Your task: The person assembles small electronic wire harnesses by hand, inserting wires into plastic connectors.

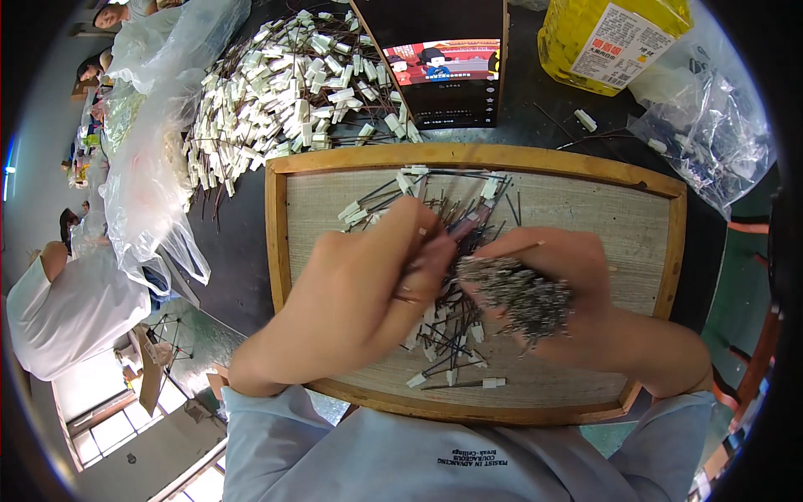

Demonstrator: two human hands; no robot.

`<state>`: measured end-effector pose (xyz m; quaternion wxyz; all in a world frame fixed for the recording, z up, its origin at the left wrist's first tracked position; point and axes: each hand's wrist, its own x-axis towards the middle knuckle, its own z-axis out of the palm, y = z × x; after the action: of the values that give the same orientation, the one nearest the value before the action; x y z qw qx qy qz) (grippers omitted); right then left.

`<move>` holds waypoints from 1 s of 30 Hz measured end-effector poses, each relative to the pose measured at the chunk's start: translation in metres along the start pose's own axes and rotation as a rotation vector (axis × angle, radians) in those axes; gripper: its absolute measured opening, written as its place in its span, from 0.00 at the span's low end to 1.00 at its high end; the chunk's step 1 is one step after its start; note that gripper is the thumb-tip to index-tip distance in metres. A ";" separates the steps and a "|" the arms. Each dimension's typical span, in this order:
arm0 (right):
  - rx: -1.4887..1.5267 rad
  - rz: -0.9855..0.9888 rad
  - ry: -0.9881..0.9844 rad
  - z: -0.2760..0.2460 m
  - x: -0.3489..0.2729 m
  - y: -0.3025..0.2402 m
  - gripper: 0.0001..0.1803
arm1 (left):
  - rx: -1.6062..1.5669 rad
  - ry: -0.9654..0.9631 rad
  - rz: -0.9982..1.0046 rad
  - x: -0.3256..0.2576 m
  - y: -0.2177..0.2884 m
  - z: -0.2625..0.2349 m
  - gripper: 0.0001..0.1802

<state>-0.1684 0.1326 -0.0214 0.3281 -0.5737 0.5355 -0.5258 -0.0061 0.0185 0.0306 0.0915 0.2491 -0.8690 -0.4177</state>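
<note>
My right hand (577,268) is wrapped round a thick bundle of thin wires (523,297), their silvery metal tips facing up toward me. Close beside it, my left hand (360,284) has its fingers pinched together. Whatever they hold is hidden and blurred by motion. Both hands are above a shallow wood-framed tray (477,156). Under and around them lie dark wires with white plastic connectors (452,339), scattered across the tray's board. More of these wired connectors (360,211) lie toward its far side.
Beyond the tray at the left is a large heap of white connectors with wires (284,92), next to clear plastic bags (150,167). A phone or tablet (443,79) stands at the back. A yellow-filled plastic container (611,42) and a clear bag (711,125) are at the right.
</note>
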 end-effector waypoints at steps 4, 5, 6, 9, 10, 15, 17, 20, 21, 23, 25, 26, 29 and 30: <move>0.057 -0.066 0.113 -0.004 -0.001 0.000 0.09 | -0.097 0.068 -0.162 -0.001 -0.009 -0.007 0.11; 0.021 -0.033 0.062 -0.008 0.001 -0.005 0.09 | -0.098 0.091 -0.165 -0.002 -0.013 -0.009 0.12; -0.016 0.000 0.011 -0.010 0.002 -0.010 0.10 | -0.119 0.123 -0.061 -0.003 -0.021 -0.008 0.13; -0.028 0.154 0.061 -0.009 0.003 -0.019 0.10 | -0.482 0.108 -0.117 0.002 -0.031 -0.014 0.13; -0.032 0.156 0.062 -0.007 0.002 -0.016 0.10 | -0.572 0.109 -0.181 0.005 -0.032 -0.012 0.17; 0.161 0.169 -0.027 0.003 0.006 -0.009 0.13 | -1.057 -0.044 -0.243 0.009 -0.036 -0.019 0.26; 0.153 0.146 0.015 0.004 0.003 -0.008 0.15 | -1.175 -0.135 -0.207 0.012 -0.039 -0.018 0.28; 0.100 0.076 -0.001 -0.002 0.001 -0.007 0.17 | -1.070 -0.125 -0.226 0.011 -0.033 -0.015 0.28; 0.052 0.029 -0.061 -0.005 0.000 -0.007 0.16 | -0.984 -0.111 -0.242 0.010 -0.031 -0.013 0.28; 0.040 -0.006 -0.131 -0.008 0.000 -0.003 0.16 | -0.978 -0.138 -0.224 0.008 -0.029 -0.010 0.26; 0.026 -0.040 -0.201 -0.009 -0.002 -0.004 0.17 | -0.956 -0.165 -0.142 0.009 -0.024 -0.003 0.24; 0.147 0.071 -0.184 -0.007 -0.001 -0.009 0.17 | -0.969 -0.213 -0.117 0.011 -0.022 -0.004 0.23; 0.356 0.252 -0.076 0.004 -0.009 -0.012 0.18 | -1.021 -0.177 -0.188 0.009 -0.021 0.001 0.22; 0.444 0.319 0.012 0.007 -0.011 -0.011 0.19 | -1.021 -0.179 -0.188 0.009 -0.021 0.002 0.22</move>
<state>-0.1575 0.1439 -0.0151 0.5215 -0.3930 0.4928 -0.5751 -0.0072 0.0040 0.0130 0.0889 0.2131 -0.5330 -0.8140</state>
